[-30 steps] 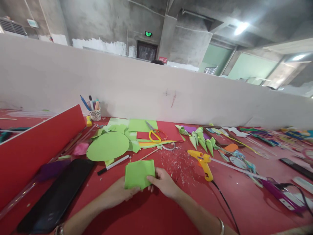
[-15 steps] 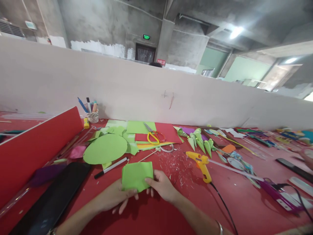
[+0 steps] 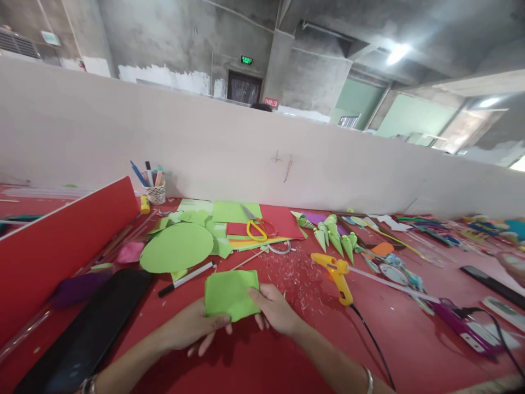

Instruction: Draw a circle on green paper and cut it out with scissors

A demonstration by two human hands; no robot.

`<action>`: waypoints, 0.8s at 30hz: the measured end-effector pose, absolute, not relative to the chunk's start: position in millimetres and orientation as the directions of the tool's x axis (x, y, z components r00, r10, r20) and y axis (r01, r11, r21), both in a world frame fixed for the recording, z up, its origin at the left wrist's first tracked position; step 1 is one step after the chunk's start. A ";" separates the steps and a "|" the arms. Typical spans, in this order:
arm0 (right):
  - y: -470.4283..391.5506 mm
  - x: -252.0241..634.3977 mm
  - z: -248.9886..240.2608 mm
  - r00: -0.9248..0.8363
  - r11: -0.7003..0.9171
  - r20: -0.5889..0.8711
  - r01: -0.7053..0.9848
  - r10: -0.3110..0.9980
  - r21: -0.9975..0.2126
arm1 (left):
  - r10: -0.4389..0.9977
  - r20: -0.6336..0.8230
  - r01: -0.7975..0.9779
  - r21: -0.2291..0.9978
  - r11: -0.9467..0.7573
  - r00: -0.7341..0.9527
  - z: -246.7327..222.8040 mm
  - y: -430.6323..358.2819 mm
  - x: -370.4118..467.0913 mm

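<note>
Both of my hands hold a small stack of light green paper squares (image 3: pixel 230 294) above the red table. My left hand (image 3: pixel 200 324) grips its lower left corner, thumb on top and fingers partly underneath. At the right edge my right hand (image 3: pixel 275 307) pinches the sheets, its thumb on the top face. Beyond the stack lie a large green paper oval (image 3: pixel 177 248), a black-capped white marker (image 3: pixel 186 279) and scissors with yellow handles (image 3: pixel 256 230). Several rolled green paper cones (image 3: pixel 334 235) sit farther to the right.
A yellow hot glue gun (image 3: pixel 336 271) with a black cord lies right of my hands, near a purple power strip (image 3: pixel 467 328). On the left are a black phone-like slab (image 3: pixel 90 328), a red upright board (image 3: pixel 69 246) and a pen cup (image 3: pixel 155 193). A white partition (image 3: pixel 213 148) stands behind.
My right hand has shifted slightly to the right, its thumb sliding a little along the top sheet. The left hand keeps nearly the same place on the stack.
</note>
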State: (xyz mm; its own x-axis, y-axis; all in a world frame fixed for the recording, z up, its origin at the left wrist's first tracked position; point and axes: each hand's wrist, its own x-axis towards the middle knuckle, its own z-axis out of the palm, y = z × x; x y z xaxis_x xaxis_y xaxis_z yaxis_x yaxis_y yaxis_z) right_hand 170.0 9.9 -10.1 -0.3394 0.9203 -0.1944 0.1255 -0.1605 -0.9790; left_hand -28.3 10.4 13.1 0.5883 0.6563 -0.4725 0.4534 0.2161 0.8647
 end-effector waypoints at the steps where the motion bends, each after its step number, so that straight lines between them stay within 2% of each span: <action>1: 10.0 169.4 -10.0 -0.307 -0.160 -0.194 0.133 0.932 -0.978 | 0.653 -0.473 0.442 0.867 0.228 0.591 12.9 10.6 -28.3; 9: 12.7 162.4 -2.7 -0.178 -0.214 -0.229 0.103 0.957 -0.971 | 0.647 -0.456 0.406 0.882 0.239 0.611 14.7 12.5 -26.4; 13: 14.0 156.8 8.2 -0.050 -0.119 -0.124 0.087 0.991 -0.989 | 0.662 -0.429 0.366 0.898 0.243 0.615 18.3 11.3 -24.7; 18: 16.4 152.8 19.0 -0.067 0.091 0.083 0.134 0.994 -0.987 | 0.717 -0.428 0.342 0.899 0.275 0.550 25.8 6.7 -26.1; 21: 22.1 154.5 21.6 -0.107 0.121 0.104 0.176 0.989 -0.977 | 0.739 -0.416 0.357 0.900 0.251 0.530 29.6 4.7 -25.1; 24: 29.0 156.1 21.9 -0.073 0.174 0.161 0.252 0.984 -0.952 | 0.757 -0.413 0.391 0.892 0.225 0.507 30.3 4.4 -22.0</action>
State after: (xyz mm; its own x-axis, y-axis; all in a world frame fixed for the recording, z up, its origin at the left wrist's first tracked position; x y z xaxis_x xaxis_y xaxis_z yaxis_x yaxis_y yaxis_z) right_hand 156.1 29.0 21.9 -0.0731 0.9843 0.1607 0.2521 0.1742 -0.9519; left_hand -22.0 4.4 30.3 0.5065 0.7569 -0.4131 0.3910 0.2253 0.8924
